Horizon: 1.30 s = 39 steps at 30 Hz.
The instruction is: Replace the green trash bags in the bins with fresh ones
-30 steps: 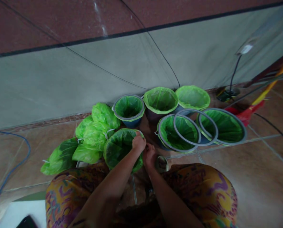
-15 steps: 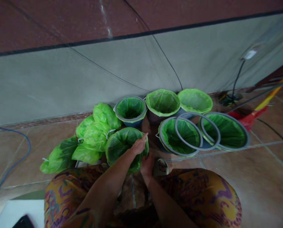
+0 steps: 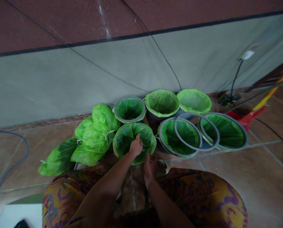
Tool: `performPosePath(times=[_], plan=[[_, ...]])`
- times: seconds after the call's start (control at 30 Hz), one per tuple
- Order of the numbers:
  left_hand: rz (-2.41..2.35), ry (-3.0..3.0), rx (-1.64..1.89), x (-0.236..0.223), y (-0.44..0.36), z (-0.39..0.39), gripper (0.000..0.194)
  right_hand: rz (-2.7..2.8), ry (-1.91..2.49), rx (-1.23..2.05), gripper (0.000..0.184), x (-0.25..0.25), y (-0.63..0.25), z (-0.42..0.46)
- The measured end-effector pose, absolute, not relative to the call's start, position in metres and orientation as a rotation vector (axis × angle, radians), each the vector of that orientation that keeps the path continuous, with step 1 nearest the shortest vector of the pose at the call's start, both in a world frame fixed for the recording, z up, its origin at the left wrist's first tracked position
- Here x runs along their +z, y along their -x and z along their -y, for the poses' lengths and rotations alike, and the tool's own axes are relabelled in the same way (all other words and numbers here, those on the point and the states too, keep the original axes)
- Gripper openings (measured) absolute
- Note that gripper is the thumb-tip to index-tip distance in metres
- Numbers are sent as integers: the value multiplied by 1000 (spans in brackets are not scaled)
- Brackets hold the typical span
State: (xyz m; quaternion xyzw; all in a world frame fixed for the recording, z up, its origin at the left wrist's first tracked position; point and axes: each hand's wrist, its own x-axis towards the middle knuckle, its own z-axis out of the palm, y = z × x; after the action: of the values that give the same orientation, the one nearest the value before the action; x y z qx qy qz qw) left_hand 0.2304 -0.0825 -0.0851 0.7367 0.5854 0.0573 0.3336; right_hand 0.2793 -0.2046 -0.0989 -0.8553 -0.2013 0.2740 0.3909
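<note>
In front of me stands a round bin lined with a thin green trash bag (image 3: 122,139), the bag's edge folded out over its rim. My left hand (image 3: 136,147) is over the mouth of this bin, one finger stretched out and the others partly bent, holding nothing that I can see. At the near right side of the same bin is my right hand (image 3: 150,167), thumb and fingers apart. Whether its fingertips touch the bag is hard to make out. A grey ring-rimmed bin (image 3: 164,126) with a green liner stands just to the right.
Behind are a ringed bin (image 3: 130,109) and two lined bins without rings (image 3: 162,103). A loose grey ring (image 3: 176,126) lies across two bins at right, one a larger lined bin (image 3: 231,133). Knotted green bags (image 3: 96,136) pile up at left. A red dustpan (image 3: 250,118) lies far right.
The lined bin has shifted right and turned upright between the others. My left hand has let go of its right rim and moved over the opening; my right hand has opened beside it.
</note>
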Motion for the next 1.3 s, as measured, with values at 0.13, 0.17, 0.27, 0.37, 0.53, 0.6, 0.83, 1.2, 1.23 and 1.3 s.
performPosePath(times=[0.13,0.17,0.27,0.37,0.53,0.6,0.83,1.2,1.23,1.3], plan=[[-1531,-1979,256,-84,-249,62,54,411,2117,546,43,-92,-309,182],[-1530,-1985,249,-85,-255,58,53,443,2101,519,43,-91,-317,173],[-1579,-1990,142,-90,-273,48,49,537,2090,463,43,-91,-334,146],[-1595,-2016,-32,-100,-282,42,37,580,2117,475,44,-98,-338,129],[-1545,-1995,-208,-121,-280,39,30,670,2125,582,46,-118,-327,129],[-1515,-1989,-262,-129,-277,41,28,718,2130,573,46,-124,-324,131],[-1417,-1963,-327,-130,-269,44,11,781,2243,655,45,-121,-326,134],[-1619,-1682,249,-89,-243,17,37,1263,2055,331,31,-78,-360,76],[-1599,-1611,318,-88,-247,14,38,1325,2065,360,30,-78,-363,67],[-1560,-1521,385,-90,-256,9,34,1393,2108,408,28,-79,-367,55]])
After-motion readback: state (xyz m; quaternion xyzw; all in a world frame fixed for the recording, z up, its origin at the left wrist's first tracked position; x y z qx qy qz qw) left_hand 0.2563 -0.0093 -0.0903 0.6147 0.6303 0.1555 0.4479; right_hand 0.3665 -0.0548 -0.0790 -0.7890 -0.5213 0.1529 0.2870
